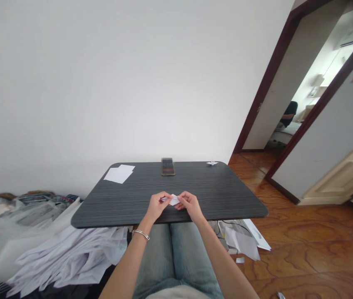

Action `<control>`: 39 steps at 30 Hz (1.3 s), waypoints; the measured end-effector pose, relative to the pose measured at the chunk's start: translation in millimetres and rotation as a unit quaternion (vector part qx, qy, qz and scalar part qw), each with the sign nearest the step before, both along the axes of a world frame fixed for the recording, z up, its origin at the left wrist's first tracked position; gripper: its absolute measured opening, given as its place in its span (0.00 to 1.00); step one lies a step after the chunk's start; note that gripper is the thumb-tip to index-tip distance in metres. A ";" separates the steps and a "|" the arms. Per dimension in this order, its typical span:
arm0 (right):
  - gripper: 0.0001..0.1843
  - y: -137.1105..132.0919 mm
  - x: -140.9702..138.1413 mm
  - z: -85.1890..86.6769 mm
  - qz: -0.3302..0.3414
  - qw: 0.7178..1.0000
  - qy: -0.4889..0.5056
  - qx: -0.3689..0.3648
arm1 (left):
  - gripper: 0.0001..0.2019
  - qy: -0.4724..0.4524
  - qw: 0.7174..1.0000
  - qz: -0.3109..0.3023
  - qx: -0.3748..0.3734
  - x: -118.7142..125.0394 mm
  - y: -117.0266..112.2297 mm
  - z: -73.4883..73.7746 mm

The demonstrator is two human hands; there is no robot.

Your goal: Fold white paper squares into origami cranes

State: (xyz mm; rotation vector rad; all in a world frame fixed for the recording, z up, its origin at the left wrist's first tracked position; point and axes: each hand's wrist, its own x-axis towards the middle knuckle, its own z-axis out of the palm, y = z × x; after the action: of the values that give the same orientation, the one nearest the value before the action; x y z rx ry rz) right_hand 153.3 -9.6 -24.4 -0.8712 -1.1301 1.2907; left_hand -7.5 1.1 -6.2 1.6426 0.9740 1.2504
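Left hand [156, 204] and right hand [190, 202] each pinch one side of the small folded white paper piece [174, 200]; piece position: over the near-middle portion of the black wood-grained rectangular tabletop [207, 187]; flat white paper sheets [118, 174] lie far left.

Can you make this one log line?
left hand: holds folded paper | right hand: holds same paper | table: sheets far left, paper shape far right

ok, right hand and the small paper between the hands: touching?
Touching. The head view shows it: the right hand pinches the paper at its right end, thumb overlapping it, no gap between.
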 end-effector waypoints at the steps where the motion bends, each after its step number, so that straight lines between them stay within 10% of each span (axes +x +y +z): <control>1: 0.16 0.0 -0.2 0.5 0.001 1.000 0.000 -0.002 | 0.05 0.004 1.000 0.002 0.003 -0.3 -0.3 0.4; 39: 0.11 -6.0 5.7 0.2 -0.011 0.999 0.044 0.022 | 0.06 -0.013 1.000 0.007 0.002 2.8 -1.3 -2.9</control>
State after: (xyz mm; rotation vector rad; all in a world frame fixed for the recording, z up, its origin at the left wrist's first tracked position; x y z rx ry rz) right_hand 159.0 -15.7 -24.2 -0.7849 -1.0723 1.2692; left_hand -4.7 -0.2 -9.1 1.6222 0.9682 1.2806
